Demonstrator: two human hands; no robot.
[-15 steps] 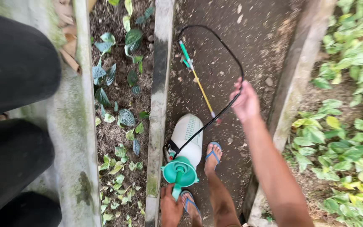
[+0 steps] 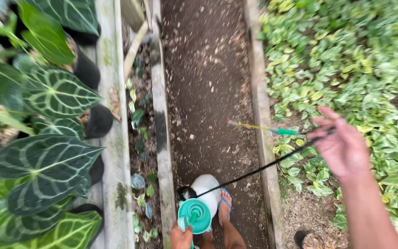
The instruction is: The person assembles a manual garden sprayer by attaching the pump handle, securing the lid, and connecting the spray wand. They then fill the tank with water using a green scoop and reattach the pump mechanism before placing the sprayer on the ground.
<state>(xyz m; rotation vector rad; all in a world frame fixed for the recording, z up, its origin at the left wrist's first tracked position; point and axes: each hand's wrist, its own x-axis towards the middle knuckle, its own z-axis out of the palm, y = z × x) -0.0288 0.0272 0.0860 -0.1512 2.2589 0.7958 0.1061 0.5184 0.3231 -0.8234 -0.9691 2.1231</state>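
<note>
Spraying suits a level yellow-and-green spray wand (image 2: 263, 129), which my right hand (image 2: 344, 150) grips mid-right; my left hand (image 2: 181, 236) clasps the white pressure sprayer's teal pump handle (image 2: 195, 215), bottom centre.

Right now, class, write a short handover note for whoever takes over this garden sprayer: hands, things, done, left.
Left hand: grip on the teal pump handle atop the white sprayer tank, which stands on the dirt path beside a sandalled foot.
Right hand: holds the spray wand, tip pointing left over the path; black hose runs back to the tank.
Done: sprayer in hand.
Left: whether any bed has been sprayed cannot be told.
</note>
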